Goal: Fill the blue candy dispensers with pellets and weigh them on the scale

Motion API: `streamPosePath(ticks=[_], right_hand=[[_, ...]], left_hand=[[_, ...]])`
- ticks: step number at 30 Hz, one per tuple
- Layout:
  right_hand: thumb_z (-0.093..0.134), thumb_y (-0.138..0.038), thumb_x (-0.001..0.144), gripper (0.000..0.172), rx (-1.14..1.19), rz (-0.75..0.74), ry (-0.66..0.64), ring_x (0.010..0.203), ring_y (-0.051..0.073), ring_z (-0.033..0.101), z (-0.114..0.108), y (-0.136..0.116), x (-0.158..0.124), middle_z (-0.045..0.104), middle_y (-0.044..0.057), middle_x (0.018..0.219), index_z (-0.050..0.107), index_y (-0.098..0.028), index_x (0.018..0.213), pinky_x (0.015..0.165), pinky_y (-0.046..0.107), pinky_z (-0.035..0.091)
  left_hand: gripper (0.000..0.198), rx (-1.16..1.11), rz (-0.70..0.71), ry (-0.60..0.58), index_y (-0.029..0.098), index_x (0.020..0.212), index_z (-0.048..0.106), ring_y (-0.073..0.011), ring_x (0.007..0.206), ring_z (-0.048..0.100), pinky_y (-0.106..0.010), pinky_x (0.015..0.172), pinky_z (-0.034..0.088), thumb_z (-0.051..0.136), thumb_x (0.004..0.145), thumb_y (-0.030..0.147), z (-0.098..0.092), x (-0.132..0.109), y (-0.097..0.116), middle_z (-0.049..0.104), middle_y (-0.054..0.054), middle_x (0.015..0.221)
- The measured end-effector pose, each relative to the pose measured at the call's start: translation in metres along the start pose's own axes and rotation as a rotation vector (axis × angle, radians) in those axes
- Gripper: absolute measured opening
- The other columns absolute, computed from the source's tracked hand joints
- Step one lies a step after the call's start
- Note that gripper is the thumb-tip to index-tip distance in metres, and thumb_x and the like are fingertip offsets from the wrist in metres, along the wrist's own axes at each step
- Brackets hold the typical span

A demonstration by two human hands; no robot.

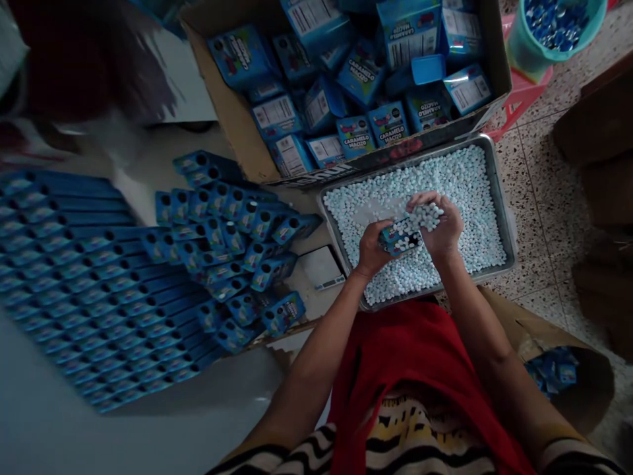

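Over a metal tray [511, 247] full of small pale-blue and white candies [459, 178], my left hand [373, 249] grips a small blue candy box [392, 239]. Candies lie on and around the box's upper side. Close beside it, my right hand [445, 227] is cupped around a heap of candies [426, 216], its fingers curled and touching or nearly touching the box. Some candies bridge the gap between palm and box. A patch of bare tray bottom shows just left of the hands.
A large cardboard carton [212, 99] of blue boxes stands beyond the tray. Left are a small scale [320, 265], scattered boxes with round holes [232, 237] and stacked rows [93, 284]. A turquoise bucket [537, 56] sits on a red stool [531, 99]; a carton [588, 389] stands lower right.
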State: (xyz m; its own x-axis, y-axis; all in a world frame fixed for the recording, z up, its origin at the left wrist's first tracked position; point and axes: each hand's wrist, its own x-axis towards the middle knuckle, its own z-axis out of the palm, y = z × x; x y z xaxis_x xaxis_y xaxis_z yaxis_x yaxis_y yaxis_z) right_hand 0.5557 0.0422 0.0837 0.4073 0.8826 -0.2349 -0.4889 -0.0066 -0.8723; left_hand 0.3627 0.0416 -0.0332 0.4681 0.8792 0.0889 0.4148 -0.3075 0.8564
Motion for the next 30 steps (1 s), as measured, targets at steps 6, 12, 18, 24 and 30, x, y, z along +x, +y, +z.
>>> streamPosePath(ticks=[6,12,18,24,30], right_hand=[[0.053,-0.071,0.097,0.052,-0.184,-0.033,-0.208,0.1,0.028,0.07,-0.006,0.003,-0.011,0.072,0.007,0.09,0.076,-0.028,0.079,0.108,0.046,0.055],[0.064,-0.078,0.093,0.053,-0.157,0.079,-0.257,0.116,0.03,0.072,-0.002,-0.003,-0.035,0.078,0.007,0.098,0.075,-0.03,0.076,0.12,0.053,0.052],[0.038,-0.065,0.109,0.056,-0.513,-0.159,0.233,0.139,0.026,0.066,-0.079,0.004,-0.052,0.075,0.009,0.134,0.081,-0.028,0.11,0.129,0.054,0.044],[0.051,-0.063,0.102,0.063,-1.247,-0.088,0.338,0.17,0.035,0.028,-0.136,0.067,-0.067,0.042,0.018,0.175,0.066,-0.022,0.148,0.138,0.069,0.017],[0.058,-0.053,0.099,0.047,-0.819,-0.112,0.461,0.158,0.027,0.049,-0.075,0.108,-0.053,0.061,0.012,0.158,0.07,-0.029,0.138,0.133,0.056,0.037]], left_hand=[[0.079,-0.006,-0.036,0.061,0.026,0.128,0.068,-0.0363,0.125,0.075,-0.056,0.119,0.055,0.101,0.065,0.06,0.0,0.002,0.003,0.077,-0.011,0.127],[0.084,-0.002,-0.051,0.068,0.025,0.129,0.065,-0.0365,0.125,0.075,-0.055,0.114,0.06,0.102,0.063,0.062,-0.004,0.0,-0.004,0.077,-0.013,0.13],[0.087,-0.147,-0.251,0.31,0.028,0.139,0.06,-0.0331,0.126,0.075,-0.06,0.113,0.06,0.099,0.069,0.063,0.008,-0.038,-0.012,0.075,-0.013,0.137],[0.089,-0.203,-0.394,0.525,0.028,0.142,0.06,-0.0394,0.132,0.071,-0.07,0.113,0.057,0.097,0.071,0.065,0.056,-0.046,-0.009,0.069,-0.017,0.146],[0.084,-0.251,-0.276,0.427,0.027,0.144,0.053,-0.037,0.142,0.066,-0.063,0.124,0.052,0.093,0.079,0.061,0.111,0.019,0.009,0.065,-0.015,0.149]])
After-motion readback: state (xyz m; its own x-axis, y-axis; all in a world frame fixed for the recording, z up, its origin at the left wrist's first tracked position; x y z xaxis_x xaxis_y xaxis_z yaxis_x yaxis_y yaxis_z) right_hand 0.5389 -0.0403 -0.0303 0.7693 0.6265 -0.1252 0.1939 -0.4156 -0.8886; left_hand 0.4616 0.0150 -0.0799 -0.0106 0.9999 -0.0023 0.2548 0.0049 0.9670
